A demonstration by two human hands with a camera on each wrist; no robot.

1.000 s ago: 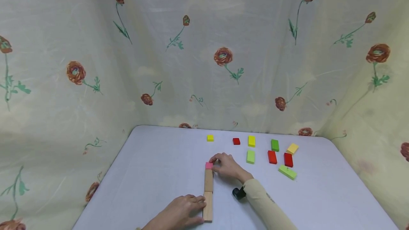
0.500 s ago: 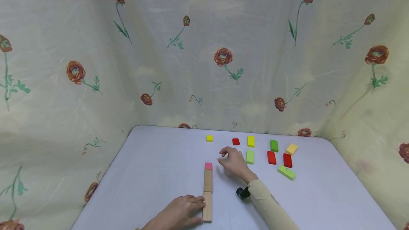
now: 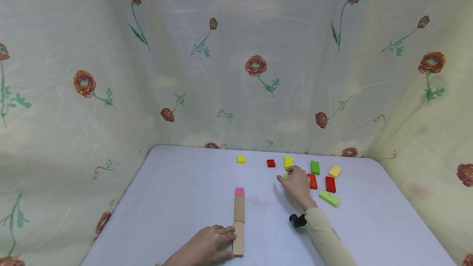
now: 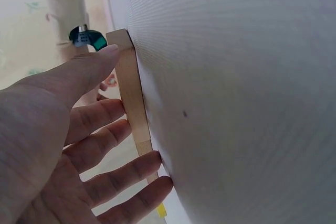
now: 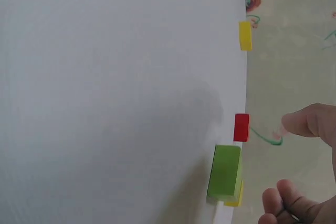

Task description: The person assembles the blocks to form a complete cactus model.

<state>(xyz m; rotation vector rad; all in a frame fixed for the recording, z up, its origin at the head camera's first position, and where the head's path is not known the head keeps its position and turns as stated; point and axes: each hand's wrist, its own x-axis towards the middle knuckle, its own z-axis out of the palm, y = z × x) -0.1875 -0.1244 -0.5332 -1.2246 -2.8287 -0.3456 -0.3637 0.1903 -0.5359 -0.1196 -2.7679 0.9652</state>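
Note:
Two wooden blocks, a lighter near one (image 3: 238, 239) and a darker one (image 3: 239, 208), lie end to end with a pink block (image 3: 239, 191) at their far end. My left hand (image 3: 208, 244) rests against the left side of the near block, thumb and fingers extended; in the left wrist view the fingers (image 4: 113, 135) lie along its edge. Over a light green block (image 3: 286, 176) hovers my right hand (image 3: 298, 184), partly hiding it, thumb and fingers apart with nothing held. The right wrist view has that green block (image 5: 226, 171) beside the thumb and fingers.
Behind the right hand lie a small yellow block (image 3: 241, 159), a small red one (image 3: 271, 163) and a yellow one (image 3: 288, 162). Farther right are a dark green block (image 3: 315, 167), two red ones, an orange-yellow one (image 3: 335, 171) and another light green one (image 3: 329, 198).
My right hand has let go of the pink block and moved right to the light green block. The left hand stays at the near wooden block.

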